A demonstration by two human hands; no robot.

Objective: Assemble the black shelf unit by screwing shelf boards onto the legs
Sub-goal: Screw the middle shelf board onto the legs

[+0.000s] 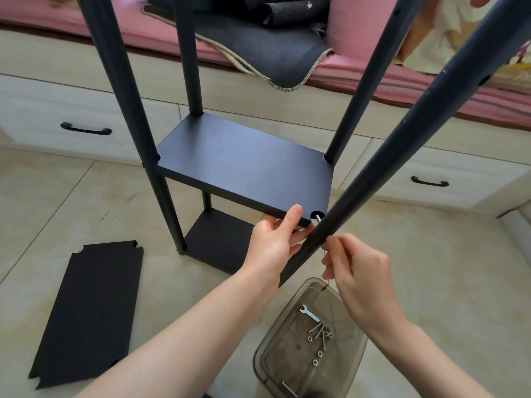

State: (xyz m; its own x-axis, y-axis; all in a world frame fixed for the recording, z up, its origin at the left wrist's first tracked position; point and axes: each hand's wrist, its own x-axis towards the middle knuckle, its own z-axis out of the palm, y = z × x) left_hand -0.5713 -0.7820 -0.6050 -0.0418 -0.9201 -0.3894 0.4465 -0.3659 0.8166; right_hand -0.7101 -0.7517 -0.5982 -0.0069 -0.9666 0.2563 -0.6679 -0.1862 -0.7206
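The black shelf unit stands on the floor with a middle shelf board set between round black legs and a lower board beneath it. My left hand grips the near right corner of the middle board, thumb on top. A silver screw shows in the corner notch, running between the board and the near right leg. My right hand pinches a thin metal tool at that leg, just right of the screw.
A loose black shelf board lies flat on the tiles at the left. A translucent grey box near my right arm holds a small wrench, screws and nuts. Behind the unit runs a drawer bench with pink cushions.
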